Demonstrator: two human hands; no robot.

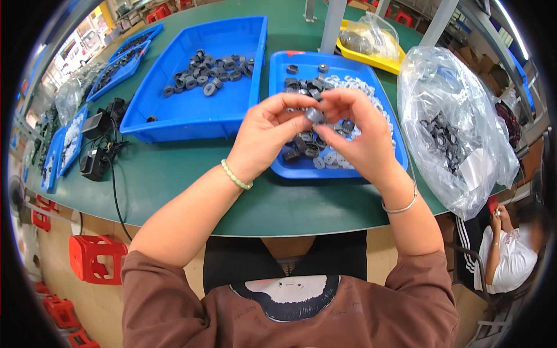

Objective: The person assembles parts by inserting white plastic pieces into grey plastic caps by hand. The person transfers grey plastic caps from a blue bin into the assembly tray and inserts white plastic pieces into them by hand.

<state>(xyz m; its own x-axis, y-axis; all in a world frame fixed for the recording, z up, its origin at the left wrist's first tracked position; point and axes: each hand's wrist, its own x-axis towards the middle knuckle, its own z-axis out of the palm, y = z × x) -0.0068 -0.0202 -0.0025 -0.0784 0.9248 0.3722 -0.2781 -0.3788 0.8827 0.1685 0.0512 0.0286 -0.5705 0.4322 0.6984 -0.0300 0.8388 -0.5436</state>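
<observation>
My left hand [268,129] and my right hand [361,123] meet above a shallow blue tray [285,169]. Between their fingertips is a small grey round cap-like part [315,115], pinched by both thumbs and fingers. Its far side is hidden by the fingers. Beneath the hands, the tray holds dark ring-shaped parts [303,142] on the left and small pale grey discs [331,159] on the right and front. Left of it, a deeper blue bin [180,129] contains a heap of similar dark caps [210,72].
A clear plastic bag [458,110] of black parts lies right of the tray. Behind stand a yellow tray [380,62] and grey posts [332,26]. Black adapters [96,162] with a cable sit at left. Another person [510,255] sits at right; a red stool [97,259] stands at left.
</observation>
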